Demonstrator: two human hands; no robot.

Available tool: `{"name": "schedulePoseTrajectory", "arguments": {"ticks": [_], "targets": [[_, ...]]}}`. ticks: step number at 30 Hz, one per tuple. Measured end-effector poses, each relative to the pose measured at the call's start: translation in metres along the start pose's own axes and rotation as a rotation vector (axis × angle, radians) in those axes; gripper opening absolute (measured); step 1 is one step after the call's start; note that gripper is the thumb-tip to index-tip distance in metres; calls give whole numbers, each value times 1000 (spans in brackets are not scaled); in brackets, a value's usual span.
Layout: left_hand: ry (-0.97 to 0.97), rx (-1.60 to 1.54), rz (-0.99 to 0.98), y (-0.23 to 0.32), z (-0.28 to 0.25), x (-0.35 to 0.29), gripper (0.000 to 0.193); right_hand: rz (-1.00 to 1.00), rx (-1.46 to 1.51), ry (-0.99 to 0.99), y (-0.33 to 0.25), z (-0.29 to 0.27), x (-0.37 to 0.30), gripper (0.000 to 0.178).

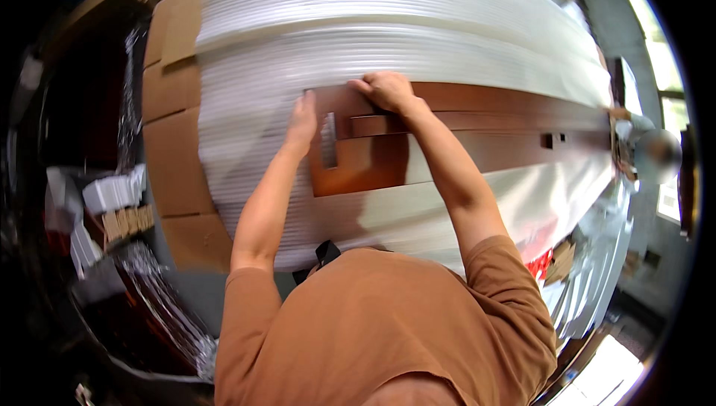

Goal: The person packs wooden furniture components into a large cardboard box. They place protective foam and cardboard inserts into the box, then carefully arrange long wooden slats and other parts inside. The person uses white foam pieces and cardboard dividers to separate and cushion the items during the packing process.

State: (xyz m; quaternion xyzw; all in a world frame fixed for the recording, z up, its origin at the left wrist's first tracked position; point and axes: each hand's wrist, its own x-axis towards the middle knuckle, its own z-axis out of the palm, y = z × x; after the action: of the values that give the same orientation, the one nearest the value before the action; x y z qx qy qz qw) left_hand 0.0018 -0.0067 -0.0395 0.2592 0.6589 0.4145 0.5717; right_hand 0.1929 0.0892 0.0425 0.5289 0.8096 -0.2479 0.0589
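A long, glossy reddish-brown wooden panel [447, 151] lies on a padded, foam-covered surface. It has a recessed strip, a slot with a pale metallic look near its left end, and a small square cutout toward the right. At the left end, my left hand [303, 121] holds the panel's far corner, its fingers along the end edge. My right hand [388, 91] grips the far long edge a little to the right, fingers curled over it. The undersides of both grips are hidden.
White ribbed foam sheeting [358, 36] covers the work surface, with cardboard [175, 152] along its left side. Another person [656, 154] stands at the panel's right end, hands at it. Plastic-wrapped dark panels [149, 316] and white pieces [112, 193] lie at the left.
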Motion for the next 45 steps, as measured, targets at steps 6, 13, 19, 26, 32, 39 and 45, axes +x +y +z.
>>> {"name": "schedulePoseTrajectory", "arguments": {"ticks": [6, 13, 19, 26, 32, 39, 45], "targets": [[-1, -50, 71, 22, 9, -14, 48, 49, 127, 22, -5, -11, -19, 46], [-221, -40, 52, 45, 7, -29, 69, -48, 393, 703, 17, -14, -140, 37], [-164, 78, 140, 32, -21, -8, 58, 677, 777, 1184, 15, 121, -375, 28], [326, 290, 799, 11, -38, -30, 41, 1640, 548, 1762, -73, 297, -613, 23], [-462, 451, 925, -40, 40, -203, 20, 2296, 529, 2232, -77, 435, -766, 27], [-1084, 765, 656, -136, 13, -345, 21, 2339, 433, 2043, -31, 474, -865, 67], [-1126, 1006, 359, -214, -49, -393, 17, 2209, 485, 2127, 23, 560, -915, 70]]}}
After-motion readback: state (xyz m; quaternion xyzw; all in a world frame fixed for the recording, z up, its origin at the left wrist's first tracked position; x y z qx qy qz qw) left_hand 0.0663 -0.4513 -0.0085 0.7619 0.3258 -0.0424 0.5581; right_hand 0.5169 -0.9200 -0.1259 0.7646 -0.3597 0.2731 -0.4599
